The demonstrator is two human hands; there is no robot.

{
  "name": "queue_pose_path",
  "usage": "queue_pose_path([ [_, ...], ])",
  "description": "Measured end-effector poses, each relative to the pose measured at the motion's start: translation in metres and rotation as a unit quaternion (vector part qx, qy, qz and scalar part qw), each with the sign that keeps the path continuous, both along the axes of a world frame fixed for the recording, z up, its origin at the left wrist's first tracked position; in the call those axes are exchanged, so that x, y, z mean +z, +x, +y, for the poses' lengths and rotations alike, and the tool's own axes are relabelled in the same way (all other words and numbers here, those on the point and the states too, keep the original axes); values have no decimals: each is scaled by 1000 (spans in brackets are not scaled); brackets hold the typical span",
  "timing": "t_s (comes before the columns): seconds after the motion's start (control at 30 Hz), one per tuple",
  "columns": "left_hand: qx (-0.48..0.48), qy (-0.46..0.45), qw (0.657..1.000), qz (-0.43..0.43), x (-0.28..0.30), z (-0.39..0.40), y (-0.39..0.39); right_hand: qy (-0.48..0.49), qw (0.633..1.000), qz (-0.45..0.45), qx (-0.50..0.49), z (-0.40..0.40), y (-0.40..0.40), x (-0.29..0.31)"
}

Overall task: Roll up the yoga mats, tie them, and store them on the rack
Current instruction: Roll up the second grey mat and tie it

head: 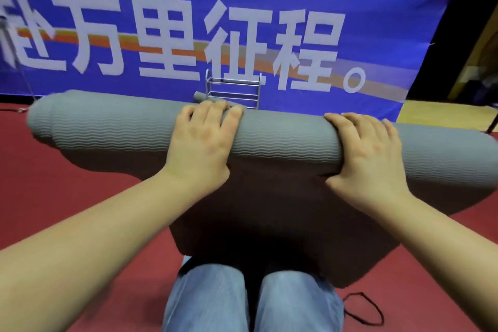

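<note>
A grey mat (269, 137) lies rolled across the middle of the frame, its unrolled part spreading down toward the knees (250, 302) at the bottom centre. The left hand (200, 140) sits on top of the roll just left of centre, fingers curled over its far side. The right hand (367, 148) grips the roll right of centre — fingers over the top, thumb tucked underneath. Above the left hand, in the upper middle, a small metal rack (233, 91) stands before a blue banner (188, 3), with another rolled mat (200, 96) just beside it. At lower right a black cord (363, 307) lies looped on the red floor (67, 178).
</note>
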State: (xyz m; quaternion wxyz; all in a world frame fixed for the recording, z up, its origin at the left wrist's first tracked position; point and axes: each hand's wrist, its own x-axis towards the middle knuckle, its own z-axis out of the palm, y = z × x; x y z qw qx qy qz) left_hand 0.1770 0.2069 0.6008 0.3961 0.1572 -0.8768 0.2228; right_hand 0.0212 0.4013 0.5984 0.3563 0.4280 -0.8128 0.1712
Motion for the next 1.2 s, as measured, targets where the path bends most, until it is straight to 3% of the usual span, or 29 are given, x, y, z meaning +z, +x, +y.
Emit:
queue_pose_path([
  [0.2, -14, 45, 986, -161, -24, 32, 52, 172, 980, -97, 8, 44, 42, -24],
  [0.37, -16, 120, 945, -302, -64, 52, 81, 331, 925, -185, 6, 67, 66, -60],
  [0.57, -42, 176, 914, -362, -117, 67, 102, 360, 908, -212, 20, 83, 88, -108],
  [0.73, -46, 196, 898, -392, -151, 70, 110, 449, 853, -265, 31, 79, 100, -125],
  [0.87, -65, 219, 878, -421, -166, 69, 110, 491, 829, -266, 26, 77, 100, -135],
  [0.93, -72, 219, 874, -427, -165, 63, 107, 481, 828, -285, 35, 77, 103, -142],
  [1.03, -71, 222, 855, -463, -157, 60, 100, 431, 867, -245, 51, 78, 102, -155],
  [1.2, -57, 239, 810, -532, -151, 58, 80, 455, 840, -291, 50, 64, 93, -156],
])
